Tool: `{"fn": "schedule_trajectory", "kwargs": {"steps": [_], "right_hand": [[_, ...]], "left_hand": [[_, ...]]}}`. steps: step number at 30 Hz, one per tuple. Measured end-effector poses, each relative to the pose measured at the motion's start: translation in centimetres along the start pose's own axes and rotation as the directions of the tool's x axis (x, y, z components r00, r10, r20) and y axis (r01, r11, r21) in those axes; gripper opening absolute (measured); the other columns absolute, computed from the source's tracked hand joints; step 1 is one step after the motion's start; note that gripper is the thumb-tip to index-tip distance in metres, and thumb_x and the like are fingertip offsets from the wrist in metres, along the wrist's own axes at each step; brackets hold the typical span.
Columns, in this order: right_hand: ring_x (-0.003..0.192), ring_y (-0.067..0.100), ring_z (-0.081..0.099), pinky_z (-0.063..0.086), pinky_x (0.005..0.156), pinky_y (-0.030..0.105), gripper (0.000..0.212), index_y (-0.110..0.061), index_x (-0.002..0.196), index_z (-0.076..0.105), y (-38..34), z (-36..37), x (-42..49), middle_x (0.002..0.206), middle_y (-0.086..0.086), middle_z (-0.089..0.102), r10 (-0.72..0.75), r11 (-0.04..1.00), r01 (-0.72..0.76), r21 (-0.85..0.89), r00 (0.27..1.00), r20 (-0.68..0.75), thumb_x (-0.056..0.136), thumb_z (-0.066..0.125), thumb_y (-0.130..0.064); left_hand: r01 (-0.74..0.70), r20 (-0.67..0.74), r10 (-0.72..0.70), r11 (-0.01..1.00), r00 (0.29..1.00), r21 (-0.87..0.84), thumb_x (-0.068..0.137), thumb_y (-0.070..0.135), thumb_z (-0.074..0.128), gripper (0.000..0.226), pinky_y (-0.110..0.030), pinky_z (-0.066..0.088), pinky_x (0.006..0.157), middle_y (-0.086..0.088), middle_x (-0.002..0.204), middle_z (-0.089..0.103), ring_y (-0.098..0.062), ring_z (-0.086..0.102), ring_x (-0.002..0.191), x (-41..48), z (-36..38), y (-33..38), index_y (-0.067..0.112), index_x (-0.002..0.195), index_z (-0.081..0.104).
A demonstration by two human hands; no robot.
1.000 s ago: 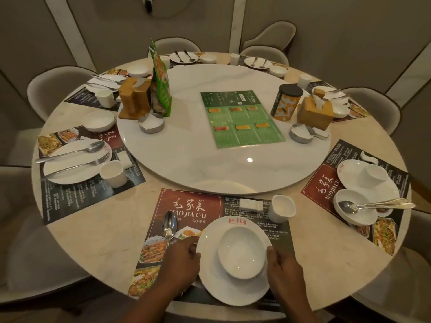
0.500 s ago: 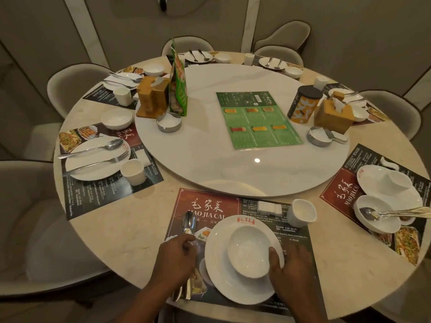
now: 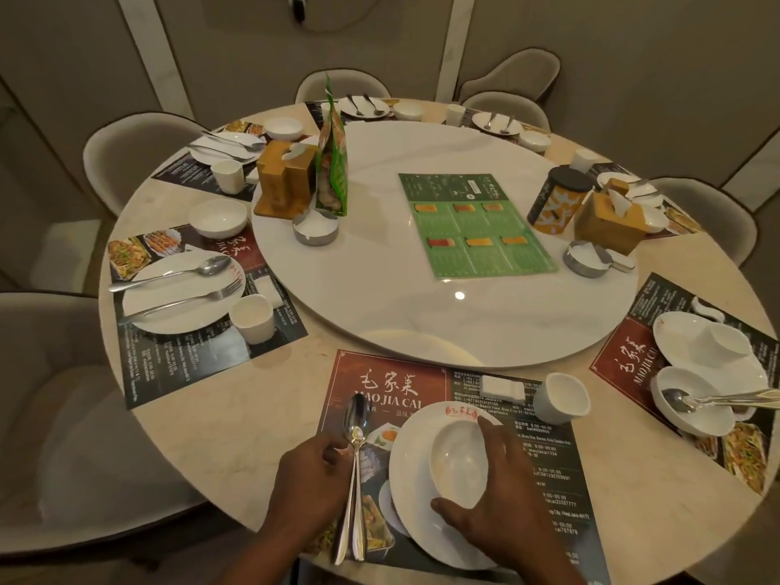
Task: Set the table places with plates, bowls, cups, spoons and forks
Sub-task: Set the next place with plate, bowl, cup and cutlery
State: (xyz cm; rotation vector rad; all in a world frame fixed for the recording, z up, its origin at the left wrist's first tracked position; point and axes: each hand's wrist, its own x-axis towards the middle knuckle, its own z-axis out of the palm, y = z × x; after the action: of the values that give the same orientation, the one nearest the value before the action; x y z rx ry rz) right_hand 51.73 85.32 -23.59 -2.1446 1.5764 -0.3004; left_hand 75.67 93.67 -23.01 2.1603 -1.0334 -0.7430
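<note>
On the red-and-black placemat nearest me lies a white plate with a white bowl on it. My right hand spans the bowl, thumb on its near rim and fingers over its far right rim. To the left of the plate, my left hand curls its fingers around a spoon and a second piece of cutlery beside it; their handles point towards me. A white cup and a folded napkin sit beyond the plate.
A white turntable fills the table's middle, carrying a green menu, two wooden tissue boxes, a tin and ashtrays. A laid place is at the left. At the right, a bowl holds cutlery. Chairs ring the table.
My right hand moved from the plate's right edge onto the bowl. My left hand left the plate's left rim and closed on the cutlery beside it.
</note>
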Motion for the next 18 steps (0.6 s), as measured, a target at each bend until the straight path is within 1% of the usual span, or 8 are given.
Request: {"fn": "schedule_trajectory", "kwargs": {"steps": [4,6,9,12,14,18], "right_hand": [[0.134,0.018,0.036,0.042,0.108,0.043,0.123,-0.035,0.146,0.018,-0.1,0.5,-0.1,0.149,-0.007,0.032,0.024,1.0,-0.024,-0.003,0.999,-0.031,0.043,0.07,-0.08],[0.133,0.018,0.037,0.042,0.109,0.043,0.122,-0.034,0.146,0.021,-0.3,0.6,-0.3,0.148,-0.007,0.033,0.029,1.0,-0.028,0.014,0.998,-0.054,0.044,0.071,-0.078],[0.13,0.015,0.039,0.043,0.108,0.041,0.119,-0.033,0.145,0.024,-0.7,0.7,-0.5,0.145,-0.009,0.038,0.042,0.997,-0.035,0.072,0.994,-0.096,0.045,0.074,-0.075],[0.126,0.012,0.043,0.043,0.107,0.038,0.113,-0.036,0.141,0.028,-0.8,-0.3,-0.9,0.14,-0.01,0.042,0.077,0.987,-0.051,0.153,0.983,-0.168,0.045,0.079,-0.069],[0.126,0.013,0.043,0.041,0.107,0.038,0.111,-0.037,0.139,0.029,-0.4,-1.5,-1.3,0.139,-0.01,0.043,0.127,0.978,-0.089,0.189,0.971,-0.201,0.046,0.083,-0.064],[0.127,0.013,0.041,0.039,0.108,0.041,0.114,-0.041,0.138,0.025,2.6,-4.5,-2.0,0.142,-0.011,0.038,0.226,0.96,-0.186,0.21,0.956,-0.189,0.046,0.087,-0.064]], "left_hand": [[0.004,-0.005,-0.004,1.0,1.0,-0.005,0.091,0.025,0.064,0.013,-0.009,0.042,0.063,0.014,0.084,0.07,-0.002,0.062,0.072,0.3,-0.1,-0.1,0.038,0.088,0.063],[0.001,0.008,-0.001,1.0,1.0,-0.018,0.09,0.025,0.065,0.01,-0.01,0.045,0.067,0.009,0.092,0.072,-0.005,0.063,0.075,0.3,-0.1,0.2,0.032,0.096,0.067],[-0.031,0.05,0.034,0.998,0.998,-0.06,0.091,0.025,0.064,0.019,-0.011,0.047,0.071,0.008,0.1,0.071,-0.004,0.064,0.078,-0.2,0.5,1.8,0.029,0.109,0.067],[-0.096,0.122,0.111,0.988,0.986,-0.123,0.089,0.026,0.067,0.025,-0.011,0.049,0.072,0.018,0.093,0.068,0.0,0.064,0.079,-1.2,1.7,4.0,0.032,0.114,0.064],[-0.142,0.159,0.165,0.979,0.974,-0.143,0.088,0.027,0.068,0.027,-0.013,0.053,0.072,0.022,0.088,0.066,0.001,0.064,0.079,-1.8,2.6,5.3,0.034,0.114,0.063],[-0.199,0.192,0.226,0.968,0.955,-0.154,0.087,0.028,0.067,0.029,-0.024,0.057,0.075,0.018,0.088,0.066,0.0,0.064,0.081,-2.5,4.5,7.0,0.035,0.114,0.063]]}}
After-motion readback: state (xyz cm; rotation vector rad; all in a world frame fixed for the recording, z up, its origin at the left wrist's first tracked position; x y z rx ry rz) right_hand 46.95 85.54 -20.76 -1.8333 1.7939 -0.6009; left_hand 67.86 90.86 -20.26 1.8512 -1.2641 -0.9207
